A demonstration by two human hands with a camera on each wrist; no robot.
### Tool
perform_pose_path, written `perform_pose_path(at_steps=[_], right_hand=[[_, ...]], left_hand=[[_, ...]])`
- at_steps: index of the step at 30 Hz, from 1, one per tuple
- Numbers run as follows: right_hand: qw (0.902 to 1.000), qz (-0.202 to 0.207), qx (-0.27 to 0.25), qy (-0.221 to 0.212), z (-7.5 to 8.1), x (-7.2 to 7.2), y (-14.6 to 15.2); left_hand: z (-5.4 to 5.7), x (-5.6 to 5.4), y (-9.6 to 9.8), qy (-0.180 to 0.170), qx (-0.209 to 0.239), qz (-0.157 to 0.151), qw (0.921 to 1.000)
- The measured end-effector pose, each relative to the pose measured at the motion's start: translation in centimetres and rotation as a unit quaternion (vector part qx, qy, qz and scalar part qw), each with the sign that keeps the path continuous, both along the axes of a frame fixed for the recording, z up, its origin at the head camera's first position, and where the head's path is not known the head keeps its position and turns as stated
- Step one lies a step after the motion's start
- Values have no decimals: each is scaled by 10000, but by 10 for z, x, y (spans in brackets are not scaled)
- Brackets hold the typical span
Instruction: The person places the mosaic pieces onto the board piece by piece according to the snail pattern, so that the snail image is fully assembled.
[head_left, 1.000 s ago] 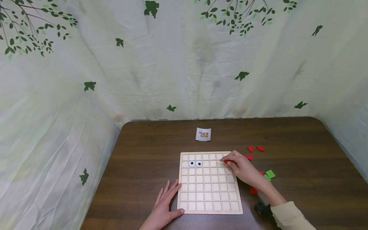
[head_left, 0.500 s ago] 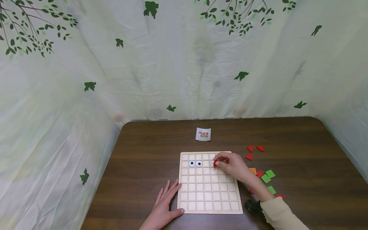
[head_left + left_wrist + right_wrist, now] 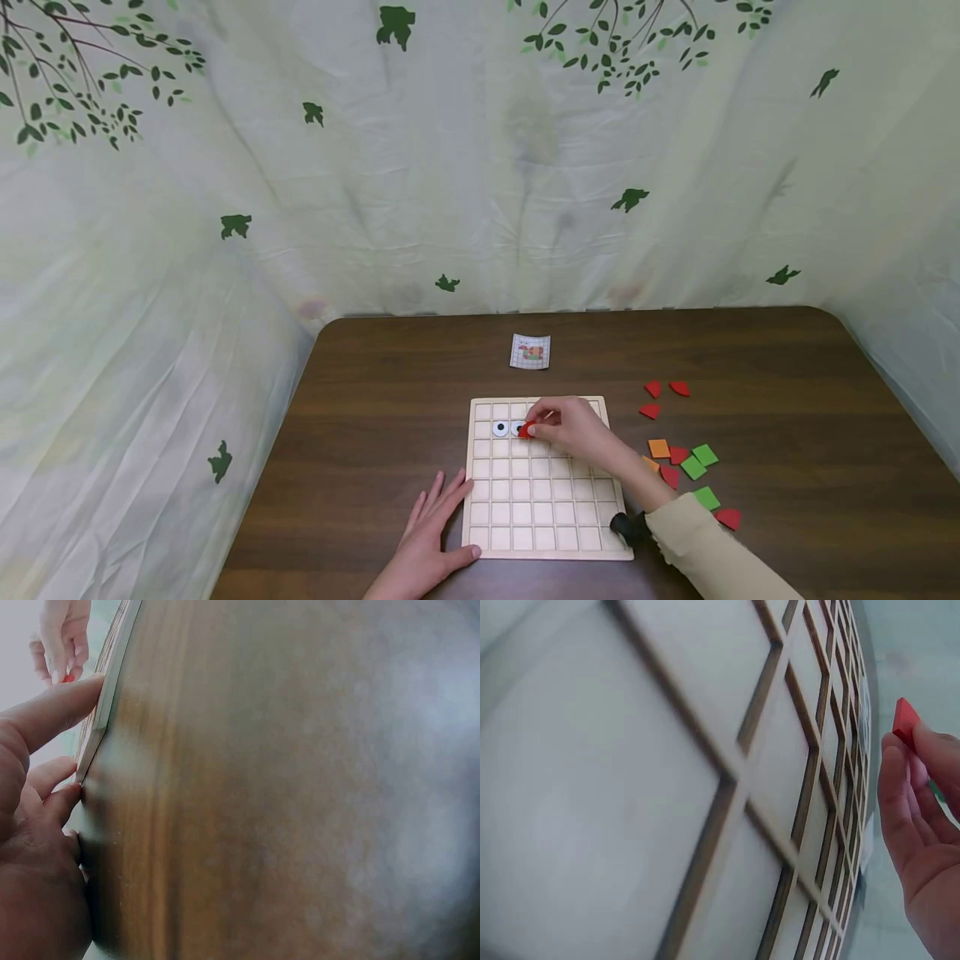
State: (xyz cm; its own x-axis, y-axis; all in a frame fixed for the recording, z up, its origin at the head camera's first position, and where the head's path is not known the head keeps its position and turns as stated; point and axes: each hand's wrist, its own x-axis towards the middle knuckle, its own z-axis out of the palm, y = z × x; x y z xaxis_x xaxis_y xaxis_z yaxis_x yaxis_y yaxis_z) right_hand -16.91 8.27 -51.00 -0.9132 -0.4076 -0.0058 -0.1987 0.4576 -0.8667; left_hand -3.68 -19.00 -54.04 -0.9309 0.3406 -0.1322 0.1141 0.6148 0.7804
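Observation:
A pale wooden grid board (image 3: 543, 537) lies on the dark table. Two round eye pieces sit side by side in its second row, the left eye piece (image 3: 500, 428) in full view and the right eye piece (image 3: 516, 428) partly covered. My right hand (image 3: 576, 432) pinches a small red piece (image 3: 904, 721) between thumb and fingers, just right of the eyes. Whether that piece touches the board, I cannot tell. Fingers spread, my left hand (image 3: 429, 540) rests against the board's left edge, its thumb at the near corner; the left wrist view shows the board's side (image 3: 112, 682) by the thumb.
Beyond the board lies a small printed picture card (image 3: 530, 352). To the right are several loose flat pieces, among them a red quarter-round piece (image 3: 679, 388), an orange square (image 3: 658, 448) and a green square (image 3: 705, 454). A leaf-printed curtain (image 3: 480, 167) hangs behind the table.
My right hand has moved left across the board with the red piece, from the right-hand columns to beside the eyes. More loose pieces show from behind the forearm. My left hand has stayed put.

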Motion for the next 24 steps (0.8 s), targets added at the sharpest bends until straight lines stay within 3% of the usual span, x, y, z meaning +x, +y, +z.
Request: perform_pose_path(at_steps=[8, 13, 24], right_hand=[[9989, 404, 164, 178, -7, -1, -21], [9971, 617, 221, 374, -9, 1, -31], [9894, 596, 938, 938, -5, 5, -43]], left_hand=[[-1, -1, 0, -145, -117, -27, 9998], [-1, -1, 0, -12, -15, -65, 10000], [-4, 0, -2, -17, 77, -33, 10000]])
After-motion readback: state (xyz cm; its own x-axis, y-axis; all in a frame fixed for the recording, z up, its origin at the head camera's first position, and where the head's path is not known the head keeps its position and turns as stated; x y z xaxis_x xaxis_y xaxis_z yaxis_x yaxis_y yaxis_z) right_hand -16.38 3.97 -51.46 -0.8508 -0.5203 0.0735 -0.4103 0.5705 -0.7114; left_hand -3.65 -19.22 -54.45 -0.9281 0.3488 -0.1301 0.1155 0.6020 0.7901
